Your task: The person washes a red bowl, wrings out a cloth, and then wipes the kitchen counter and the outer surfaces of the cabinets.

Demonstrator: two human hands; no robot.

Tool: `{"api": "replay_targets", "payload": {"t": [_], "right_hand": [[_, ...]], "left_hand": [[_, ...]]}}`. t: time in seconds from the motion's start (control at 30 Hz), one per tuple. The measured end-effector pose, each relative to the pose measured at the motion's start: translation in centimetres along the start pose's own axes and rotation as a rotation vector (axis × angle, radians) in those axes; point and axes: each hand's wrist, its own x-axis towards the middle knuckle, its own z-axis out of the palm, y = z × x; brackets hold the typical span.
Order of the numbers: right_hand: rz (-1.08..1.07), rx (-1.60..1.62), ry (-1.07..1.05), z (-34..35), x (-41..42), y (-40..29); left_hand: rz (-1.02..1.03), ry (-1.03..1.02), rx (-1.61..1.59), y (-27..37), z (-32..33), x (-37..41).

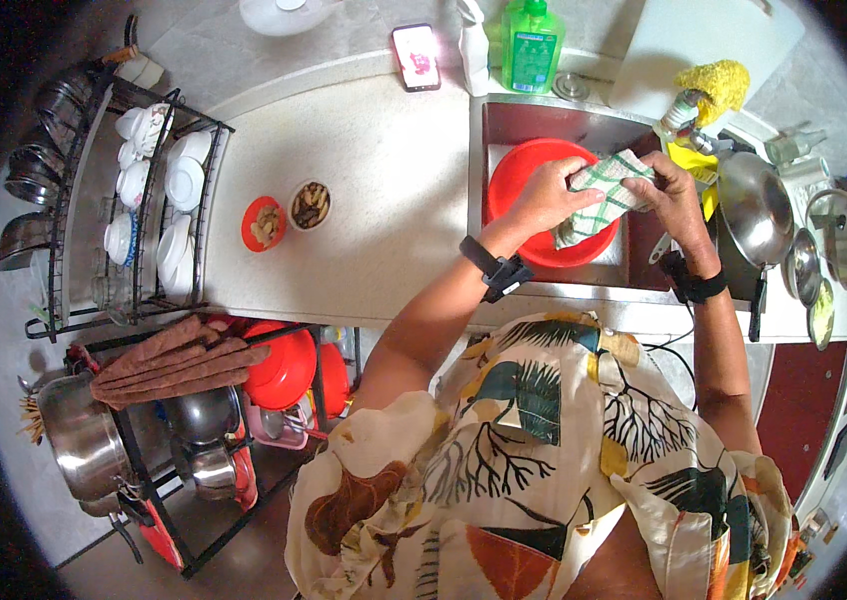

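A green-and-white checked cloth (607,196) is stretched between my two hands, above a red plastic basin (525,176) that sits in a stainless steel sink (566,112). My left hand (551,196) grips the cloth's left side, thumb on top. Its right side is pinched by my right hand (665,191). Both wrists wear black straps. On the counter to the left are a small red bowl (251,238) holding pale pieces that look like sliced ginger, and a white bowl (291,217) of brown and yellowish pieces that I cannot identify.
Behind the sink stand a green pump bottle (532,52), a white spray bottle (475,52), a phone (417,58) and a white cutting board (682,45). A wok (753,199) lies right. At left, a black dish rack (142,225) holds bowls; brown towels (176,364) hang below.
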Motion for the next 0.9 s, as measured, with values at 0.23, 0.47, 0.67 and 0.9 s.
{"api": "replay_targets", "payload": {"t": [0.23,0.47,0.67,0.9], "right_hand": [[0.069,0.071,-0.100,-1.9,-0.6,1.0],[0.095,0.048,-0.076,-3.2,-0.7,-0.9],[0.168,0.268,-0.101,-3.6,-1.3,-3.0],[0.226,0.510,-0.043,-2.1,-1.3,-5.3]], "left_hand": [[-0.083,0.019,0.111,-0.2,-3.1,-1.3],[-0.042,-0.066,0.042,1.8,-5.3,-2.2],[-0.086,-0.055,-0.223,3.5,-7.0,-2.3],[-0.092,0.017,-0.062,1.0,-7.2,-2.4]]}}
